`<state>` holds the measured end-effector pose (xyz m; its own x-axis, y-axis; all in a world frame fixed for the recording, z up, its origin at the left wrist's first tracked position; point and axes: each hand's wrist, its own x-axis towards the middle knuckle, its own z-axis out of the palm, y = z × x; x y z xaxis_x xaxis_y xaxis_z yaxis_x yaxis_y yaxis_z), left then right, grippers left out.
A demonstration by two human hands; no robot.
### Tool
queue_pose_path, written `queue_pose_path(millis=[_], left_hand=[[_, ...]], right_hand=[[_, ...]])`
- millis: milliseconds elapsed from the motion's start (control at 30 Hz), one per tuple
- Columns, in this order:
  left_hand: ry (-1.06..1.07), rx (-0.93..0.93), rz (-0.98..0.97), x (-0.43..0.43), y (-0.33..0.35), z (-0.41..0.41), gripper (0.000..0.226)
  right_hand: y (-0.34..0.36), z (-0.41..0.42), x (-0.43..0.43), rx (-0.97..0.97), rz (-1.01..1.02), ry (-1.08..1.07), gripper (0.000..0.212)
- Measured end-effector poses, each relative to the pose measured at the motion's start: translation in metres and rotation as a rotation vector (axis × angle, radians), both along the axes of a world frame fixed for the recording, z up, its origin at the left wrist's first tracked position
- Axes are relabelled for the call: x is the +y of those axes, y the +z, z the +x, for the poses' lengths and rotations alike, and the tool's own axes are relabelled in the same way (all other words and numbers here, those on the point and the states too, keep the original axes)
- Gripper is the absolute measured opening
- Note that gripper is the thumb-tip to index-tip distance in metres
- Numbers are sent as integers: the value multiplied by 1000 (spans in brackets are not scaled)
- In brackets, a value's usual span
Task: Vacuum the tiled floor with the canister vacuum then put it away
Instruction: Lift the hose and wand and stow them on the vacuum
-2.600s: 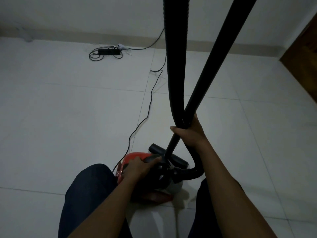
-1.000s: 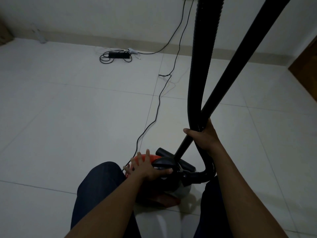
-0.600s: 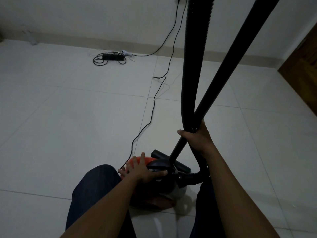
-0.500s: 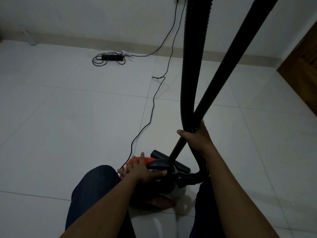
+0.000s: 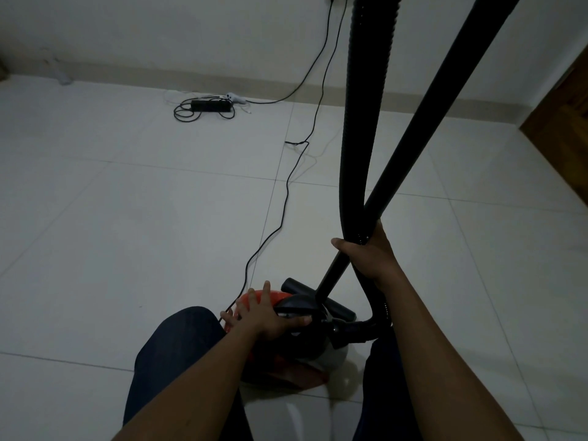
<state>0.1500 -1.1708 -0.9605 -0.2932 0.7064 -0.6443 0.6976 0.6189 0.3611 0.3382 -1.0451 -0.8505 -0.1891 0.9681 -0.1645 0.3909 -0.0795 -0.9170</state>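
Right hand (image 5: pixel 370 259) grips hose (image 5: pixel 366 90); left hand (image 5: pixel 264 316) touches canister (image 5: pixel 275 294).

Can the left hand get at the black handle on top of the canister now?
Probably yes: the left hand rests on the red canister, thumb right beside the black handle, nothing between them. The right hand holds the hose and wand clear.

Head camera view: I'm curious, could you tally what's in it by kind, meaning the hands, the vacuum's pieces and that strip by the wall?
Hands: 2, the left hand flat on the canister, the right hand gripping the hose and wand
Canister: 1
Hose: 1
Wand: 1
Floor nozzle: 1
Power strip: 1
Total: 7
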Motion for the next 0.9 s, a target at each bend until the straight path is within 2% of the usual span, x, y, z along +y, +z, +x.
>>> queue_pose_path(millis=[900], left_hand=[[0,-13,-1,0,0,-1,142]], right_hand=[[2,-2,0,11,-15,-6,59]])
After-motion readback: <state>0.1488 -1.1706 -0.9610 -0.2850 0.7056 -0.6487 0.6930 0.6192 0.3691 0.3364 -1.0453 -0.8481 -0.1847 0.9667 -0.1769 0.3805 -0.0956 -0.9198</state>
